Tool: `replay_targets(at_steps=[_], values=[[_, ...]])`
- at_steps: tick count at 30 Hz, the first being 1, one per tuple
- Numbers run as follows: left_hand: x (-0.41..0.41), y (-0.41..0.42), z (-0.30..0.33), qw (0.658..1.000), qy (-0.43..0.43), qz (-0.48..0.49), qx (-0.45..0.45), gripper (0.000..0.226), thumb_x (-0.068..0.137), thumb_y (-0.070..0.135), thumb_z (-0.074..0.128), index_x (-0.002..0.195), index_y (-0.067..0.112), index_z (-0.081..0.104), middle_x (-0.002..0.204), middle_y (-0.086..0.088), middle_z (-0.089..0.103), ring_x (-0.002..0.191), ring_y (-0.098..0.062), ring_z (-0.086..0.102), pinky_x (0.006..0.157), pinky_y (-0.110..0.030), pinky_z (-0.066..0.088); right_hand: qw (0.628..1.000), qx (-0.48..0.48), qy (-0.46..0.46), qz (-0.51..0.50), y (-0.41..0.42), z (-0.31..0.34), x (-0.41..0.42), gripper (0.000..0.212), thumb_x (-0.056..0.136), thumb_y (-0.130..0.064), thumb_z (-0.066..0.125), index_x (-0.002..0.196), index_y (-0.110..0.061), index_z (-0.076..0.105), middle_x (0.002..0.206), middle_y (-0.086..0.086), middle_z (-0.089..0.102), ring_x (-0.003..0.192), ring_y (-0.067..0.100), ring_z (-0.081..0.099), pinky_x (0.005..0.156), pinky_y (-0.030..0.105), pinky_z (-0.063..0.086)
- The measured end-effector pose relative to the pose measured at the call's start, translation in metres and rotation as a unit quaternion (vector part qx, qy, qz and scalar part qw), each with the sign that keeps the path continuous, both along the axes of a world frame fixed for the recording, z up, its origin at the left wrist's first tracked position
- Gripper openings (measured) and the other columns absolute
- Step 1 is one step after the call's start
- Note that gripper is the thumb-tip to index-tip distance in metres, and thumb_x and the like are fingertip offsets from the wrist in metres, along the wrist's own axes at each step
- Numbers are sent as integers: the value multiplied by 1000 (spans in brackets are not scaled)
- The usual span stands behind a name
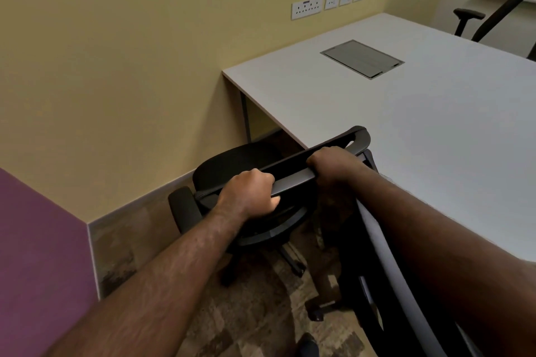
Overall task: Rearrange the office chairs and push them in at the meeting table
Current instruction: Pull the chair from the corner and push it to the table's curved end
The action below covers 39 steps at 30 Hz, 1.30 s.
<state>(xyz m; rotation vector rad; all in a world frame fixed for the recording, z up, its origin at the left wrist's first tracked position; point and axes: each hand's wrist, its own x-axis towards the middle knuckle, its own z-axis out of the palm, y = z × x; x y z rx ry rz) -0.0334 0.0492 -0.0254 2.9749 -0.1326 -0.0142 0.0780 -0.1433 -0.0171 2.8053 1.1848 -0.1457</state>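
A black office chair [232, 162] stands at the near left corner of the white meeting table [420, 130], its seat partly under the table edge. Both my hands grip the top rail of its backrest: my left hand [249, 194] towards the rail's left end, my right hand [333, 162] near its right end. A second chair's grey-edged backrest [385, 264] stands close at my right, against the table's near edge and partly under my right forearm. A third black chair [493, 11] is at the table's far side.
A yellow wall with sockets [307, 6] runs close behind the chair on the left. A purple wall [37, 240] juts out at the near left. The table has a grey cable hatch [362, 58]. The chair's left armrest [184, 207] is near the skirting.
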Motion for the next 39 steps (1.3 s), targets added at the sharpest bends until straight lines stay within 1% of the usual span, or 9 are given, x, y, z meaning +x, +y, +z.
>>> replay_targets(at_steps=[2, 6, 9, 12, 15, 28, 33, 36, 39], values=[[-5, 15, -1, 1000, 6, -12, 12, 23, 78, 47, 59, 78, 24, 56, 62, 8, 49, 55, -9, 47, 48, -25, 33, 1000, -5, 11, -21, 3, 1, -5, 18, 64, -18, 57, 62, -25, 41, 60, -5, 45, 62, 25, 54, 56, 31, 37], [-14, 47, 0, 999, 22, -35, 22, 20, 77, 48, 59, 74, 30, 51, 61, 11, 49, 55, -4, 46, 47, -25, 32, 999, -11, 3, -41, 14, 2, -18, 15, 61, -21, 55, 59, -26, 40, 58, -7, 44, 54, 20, 44, 54, 29, 36], [-18, 67, 3, 998, 37, -50, 26, 21, 78, 47, 60, 69, 35, 44, 60, 11, 49, 55, -3, 46, 45, -23, 29, 999, -16, -6, -44, 28, 2, -31, 15, 59, -24, 52, 56, -25, 37, 56, -7, 42, 52, 19, 42, 53, 30, 35], [-19, 85, 4, 997, 45, -46, 30, 19, 77, 45, 60, 69, 35, 46, 61, 12, 51, 56, -3, 48, 46, -24, 31, 998, -8, -13, -59, 42, 3, -42, 15, 58, -27, 52, 56, -25, 37, 55, -7, 41, 50, 19, 39, 53, 29, 34], [-16, 101, 2, 997, 38, -52, 38, 17, 76, 44, 59, 68, 34, 48, 59, 13, 51, 57, -4, 49, 51, -25, 36, 997, 0, -21, -71, 54, 2, -50, 13, 60, -30, 51, 58, -25, 40, 54, -7, 38, 52, 21, 40, 54, 30, 32], [22, 164, 0, 993, 47, -68, 78, 19, 71, 48, 52, 64, 34, 43, 61, 14, 50, 55, -5, 43, 53, -28, 33, 990, 34, -33, -130, 112, -3, -49, 8, 67, -32, 50, 64, -24, 51, 53, -8, 39, 50, 19, 43, 51, 30, 37], [48, 197, 2, 990, 63, -79, 99, 17, 67, 45, 47, 59, 32, 38, 59, 12, 46, 54, -10, 44, 53, -29, 33, 987, 53, -37, -148, 144, -8, -37, 13, 70, -33, 50, 61, -25, 44, 52, -8, 39, 44, 12, 36, 48, 28, 34], [67, 219, 1, 989, 55, -78, 114, 14, 68, 43, 50, 65, 30, 46, 59, 12, 45, 59, -15, 48, 57, -30, 37, 984, 63, -36, -162, 167, -9, -26, 15, 72, -33, 53, 63, -25, 44, 52, -8, 38, 44, 12, 36, 48, 29, 35], [91, 241, -1, 989, 41, -76, 119, 17, 70, 42, 52, 77, 28, 60, 69, 10, 57, 69, -18, 56, 61, -30, 38, 981, 74, -35, -173, 190, -8, -10, 19, 74, -31, 52, 61, -24, 41, 53, -7, 39, 44, 13, 36, 49, 30, 36]])
